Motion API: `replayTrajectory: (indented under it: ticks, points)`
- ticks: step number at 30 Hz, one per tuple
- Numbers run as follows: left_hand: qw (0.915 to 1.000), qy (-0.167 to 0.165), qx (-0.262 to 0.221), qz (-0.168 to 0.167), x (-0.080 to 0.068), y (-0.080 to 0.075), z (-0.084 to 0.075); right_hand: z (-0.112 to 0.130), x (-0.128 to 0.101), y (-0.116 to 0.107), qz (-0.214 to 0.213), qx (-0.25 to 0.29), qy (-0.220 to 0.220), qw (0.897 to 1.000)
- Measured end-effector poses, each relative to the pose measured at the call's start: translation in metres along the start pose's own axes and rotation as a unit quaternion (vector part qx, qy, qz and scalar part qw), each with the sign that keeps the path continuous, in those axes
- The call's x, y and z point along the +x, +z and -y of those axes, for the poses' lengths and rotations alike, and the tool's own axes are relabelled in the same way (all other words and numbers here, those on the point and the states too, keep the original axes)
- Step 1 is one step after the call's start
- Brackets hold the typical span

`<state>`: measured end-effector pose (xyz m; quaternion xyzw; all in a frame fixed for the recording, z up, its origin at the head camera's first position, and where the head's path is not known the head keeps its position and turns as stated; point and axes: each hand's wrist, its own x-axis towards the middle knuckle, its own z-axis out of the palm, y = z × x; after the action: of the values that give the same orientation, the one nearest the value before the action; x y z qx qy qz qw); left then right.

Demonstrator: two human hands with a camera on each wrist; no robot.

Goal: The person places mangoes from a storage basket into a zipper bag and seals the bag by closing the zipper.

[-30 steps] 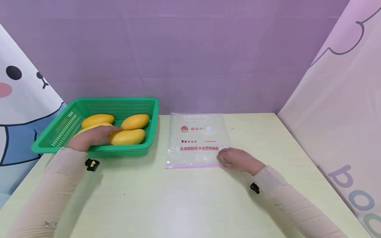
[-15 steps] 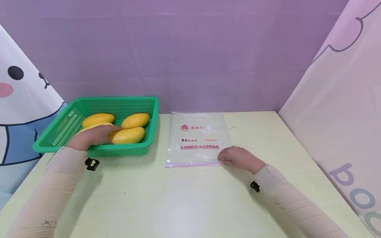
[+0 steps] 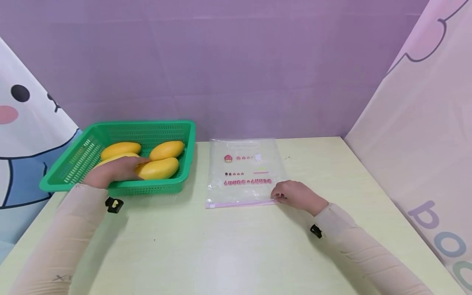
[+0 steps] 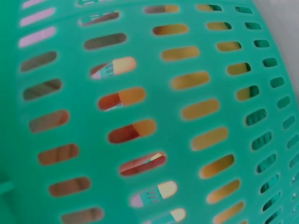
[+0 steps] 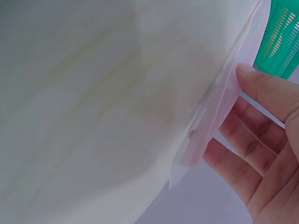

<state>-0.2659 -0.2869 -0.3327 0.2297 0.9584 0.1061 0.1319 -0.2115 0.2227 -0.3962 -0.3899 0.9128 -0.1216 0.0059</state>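
Left hand (image 3: 112,171) lies inside the green basket (image 3: 110,189), fingers spread over two of the four mangoes (image 3: 158,168); it covers much of the near-left fruit and its fingertips reach the near-right one; whether the fingers curl round a fruit cannot be told from the head view. The left wrist view shows only the slotted basket wall (image 4: 154,116) at close range, with yellow visible through the slots; the hand itself is not shown there.

Right hand (image 3: 296,196) rests at the near right corner of the clear zip bag (image 3: 245,172); the right wrist view shows thumb and fingers (image 5: 261,140) pinching the pink zip strip (image 5: 215,116) at that corner, the film raised slightly off the table (image 3: 228,250).

The bag lies flat at the table's middle, just right of the basket and not touching it, printed side up, its pink lettering upside down to the wearer; the zip edge (image 3: 239,203) faces the person. The basket stands at the far left of the table, against the purple backdrop (image 3: 236,69); the other two mangoes lie in the basket's far half, uncovered. A cartoon panel (image 3: 26,135) stands to the left and a pale panel (image 3: 424,135) to the right; both close in the table's sides. Nothing lies between the two hands but bare tabletop.
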Motion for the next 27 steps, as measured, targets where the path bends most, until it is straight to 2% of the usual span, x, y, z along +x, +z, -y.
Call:
replayTrajectory:
  ticks: [13,27]
  points:
    - [0.9994,0.015,-0.03,-0.007,0.0004,0.0021,-0.0044,0.0023,-0.001,-0.0014,-0.006,-0.007,0.012,1.0]
    - [0.9993,0.027,-0.011,-0.023,0.004,0.0048,-0.0027,0.0028,-0.0039,-0.0019,-0.025,-0.021,0.027,0.999]
